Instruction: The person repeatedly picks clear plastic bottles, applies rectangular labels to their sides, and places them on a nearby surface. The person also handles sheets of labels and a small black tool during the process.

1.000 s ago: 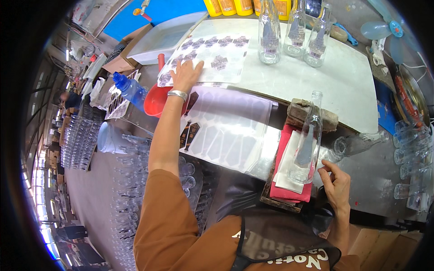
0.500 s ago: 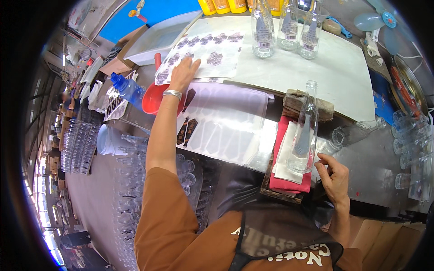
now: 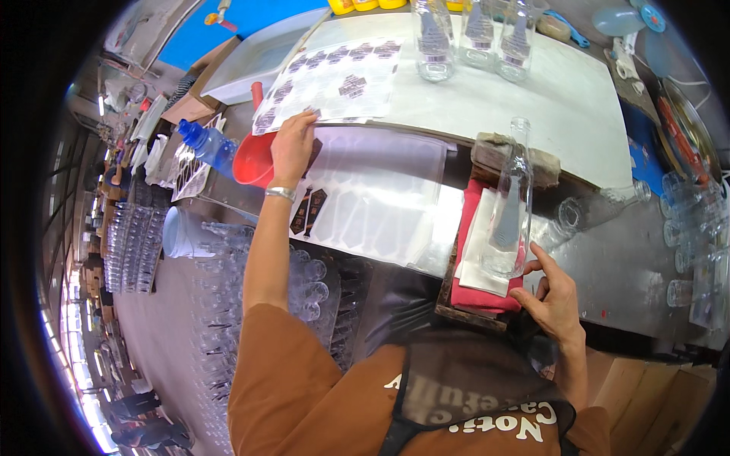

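A clear glass, long-necked bottle [image 3: 512, 209] lies on a red-and-white cloth pad [image 3: 480, 299], neck pointing away; the right hand [image 3: 554, 299], half-open, is nearer, just right of its base. The left hand [image 3: 292, 146] meets the white printed sheet [image 3: 323, 82]; grip unclear.

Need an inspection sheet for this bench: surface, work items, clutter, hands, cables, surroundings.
Surface: white board beside grey worktop.
Work items: label sheet on the board; clear bottle lying over folded cloths.
Clutter: red plastic vessel, blue-capped bottle.
Hands: left hand at the sheet's near edge, grip unclear; right hand beside the clear bottle, thumb and fingers apart.
Cables: white cord near the blue fan.
Surroundings: massed glassware left, cardboard lower right.
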The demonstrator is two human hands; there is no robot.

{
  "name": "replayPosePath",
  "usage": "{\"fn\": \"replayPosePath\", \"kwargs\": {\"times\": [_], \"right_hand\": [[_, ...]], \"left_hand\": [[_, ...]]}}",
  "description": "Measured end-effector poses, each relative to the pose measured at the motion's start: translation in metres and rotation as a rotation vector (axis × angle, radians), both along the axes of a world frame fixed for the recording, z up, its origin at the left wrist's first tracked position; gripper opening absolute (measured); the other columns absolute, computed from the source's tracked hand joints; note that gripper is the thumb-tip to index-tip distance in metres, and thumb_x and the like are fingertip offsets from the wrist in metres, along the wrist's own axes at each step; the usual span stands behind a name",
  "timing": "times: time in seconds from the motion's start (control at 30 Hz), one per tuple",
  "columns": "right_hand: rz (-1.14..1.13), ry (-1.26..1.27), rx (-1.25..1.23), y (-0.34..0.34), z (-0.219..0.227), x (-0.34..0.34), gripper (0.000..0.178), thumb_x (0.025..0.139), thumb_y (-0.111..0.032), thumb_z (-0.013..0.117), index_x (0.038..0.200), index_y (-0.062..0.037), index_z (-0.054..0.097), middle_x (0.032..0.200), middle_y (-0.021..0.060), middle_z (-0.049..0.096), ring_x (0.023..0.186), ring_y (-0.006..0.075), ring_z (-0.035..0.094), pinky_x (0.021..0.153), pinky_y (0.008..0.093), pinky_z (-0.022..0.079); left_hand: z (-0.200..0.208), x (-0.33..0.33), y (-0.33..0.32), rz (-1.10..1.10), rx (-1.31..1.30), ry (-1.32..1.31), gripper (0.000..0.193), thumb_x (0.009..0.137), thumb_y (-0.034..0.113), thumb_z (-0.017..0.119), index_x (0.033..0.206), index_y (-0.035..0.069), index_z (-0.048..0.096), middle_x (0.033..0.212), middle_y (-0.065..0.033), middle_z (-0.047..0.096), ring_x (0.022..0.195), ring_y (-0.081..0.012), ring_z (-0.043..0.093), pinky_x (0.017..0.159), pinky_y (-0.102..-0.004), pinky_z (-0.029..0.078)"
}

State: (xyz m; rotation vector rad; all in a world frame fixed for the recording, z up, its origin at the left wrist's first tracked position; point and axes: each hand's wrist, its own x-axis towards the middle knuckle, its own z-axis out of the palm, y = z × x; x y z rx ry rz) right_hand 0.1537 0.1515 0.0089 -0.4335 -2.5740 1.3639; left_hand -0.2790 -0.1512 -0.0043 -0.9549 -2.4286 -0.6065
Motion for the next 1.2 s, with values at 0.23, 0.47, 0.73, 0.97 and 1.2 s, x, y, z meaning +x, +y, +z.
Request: {"fn": "replayPosePath", "kwargs": {"times": [0.23,0.47,0.73,0.97,1.2], "right_hand": [[-0.086,0.077,0.154,-0.012,-0.016,-0.01,0.069,0.079,-0.013,0.079,0.14,-0.0004,0.052,0.082,0.0118,0.066,0.063,0.025,0.063,0.06,0.0365,0.051],[-0.085,0.166,0.252,-0.012,-0.019,-0.01,0.063,0.081,-0.013,0.08,0.136,0.0015,0.054,0.078,0.0108,0.067,0.061,0.0264,0.064,0.06,0.0368,0.051],[-0.065,0.244,0.209,-0.009,-0.027,-0.011,0.063,0.08,-0.012,0.08,0.136,0.0017,0.055,0.077,0.0111,0.067,0.062,0.026,0.065,0.06,0.0377,0.051],[-0.055,0.198,0.082,-0.001,-0.034,-0.007,0.065,0.08,-0.011,0.08,0.139,-0.003,0.055,0.077,0.0078,0.065,0.053,0.0132,0.053,0.054,0.0299,0.046],[-0.051,0.138,-0.534,0.02,-0.043,0.003,0.049,0.093,-0.014,0.069,0.138,0.0005,0.056,0.088,0.0055,0.068,0.057,0.007,0.051,0.055,0.0224,0.043]], "left_hand": [[0.006,0.105,0.055,-0.169,0.62,-0.816,0.031,0.101,0.014,0.062,0.127,-0.003,0.067,0.121,-0.0069,0.07,0.111,-0.0126,0.063,0.1,-0.0269,0.047],[0.048,0.249,0.147,-0.751,0.031,-0.093,0.072,0.08,0.026,0.081,0.145,0.009,0.053,0.153,-0.0155,0.048,0.142,-0.0319,0.045,0.12,-0.0501,0.026],[0.017,0.259,0.137,-0.844,-0.028,-0.241,0.049,0.088,0.026,0.074,0.134,0.015,0.066,0.159,-0.0231,0.035,0.148,-0.0402,0.032,0.121,-0.0488,0.024],[0.0,0.255,0.164,-0.663,0.215,-0.449,0.058,0.083,0.013,0.078,0.138,0.012,0.062,0.157,-0.0229,0.038,0.141,-0.0375,0.043,0.113,-0.0436,0.04],[-0.001,0.256,0.162,-0.656,0.333,-0.545,0.05,0.094,0.024,0.072,0.141,0.014,0.06,0.159,-0.0165,0.038,0.143,-0.0316,0.042,0.116,-0.0446,0.036]]}}
